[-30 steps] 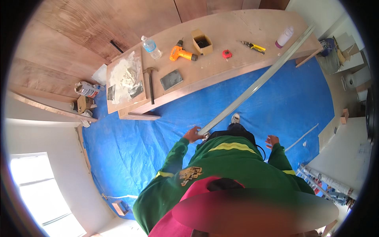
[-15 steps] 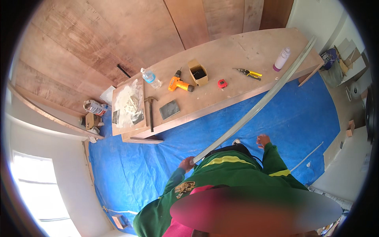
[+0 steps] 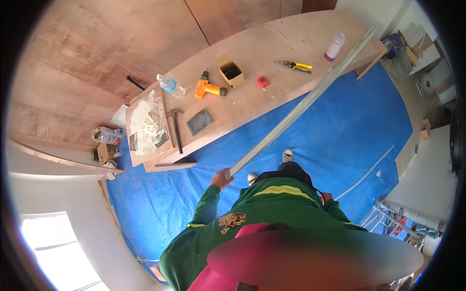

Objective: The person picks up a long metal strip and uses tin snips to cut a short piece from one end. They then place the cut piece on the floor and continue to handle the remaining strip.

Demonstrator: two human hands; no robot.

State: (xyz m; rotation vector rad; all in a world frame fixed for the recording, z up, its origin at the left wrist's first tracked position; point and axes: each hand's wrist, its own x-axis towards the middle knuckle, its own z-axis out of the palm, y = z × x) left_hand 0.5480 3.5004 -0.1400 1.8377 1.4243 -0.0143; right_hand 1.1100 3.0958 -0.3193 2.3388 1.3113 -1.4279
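My left hand (image 3: 222, 178) is closed around the near end of a long, grey metal channel (image 3: 301, 107). The channel slants away to the right, and its far end is over the right end of a long wooden bench (image 3: 272, 43). Close by my right hip is my right hand (image 3: 326, 197), its fingers mostly hidden by the sleeve and body. On the bench lie a claw hammer (image 3: 176, 130), a dark flat block (image 3: 199, 122), an orange drill (image 3: 208, 87), an open cardboard box (image 3: 230, 71), a red tape measure (image 3: 262, 81) and yellow-handled snips (image 3: 295, 66).
A water bottle (image 3: 171, 86) and a white bottle with a purple base (image 3: 335, 47) are on the bench. White powder covers a board (image 3: 145, 116) at its left end. Blue sheeting (image 3: 272, 140) covers the floor. A metal ladder (image 3: 381, 218) is at lower right; clutter fills the right wall.
My right hand has come in from the right to beside my hip. My left hand still grips the channel, now extended further forward from my body. The view has shifted, showing both shoes.
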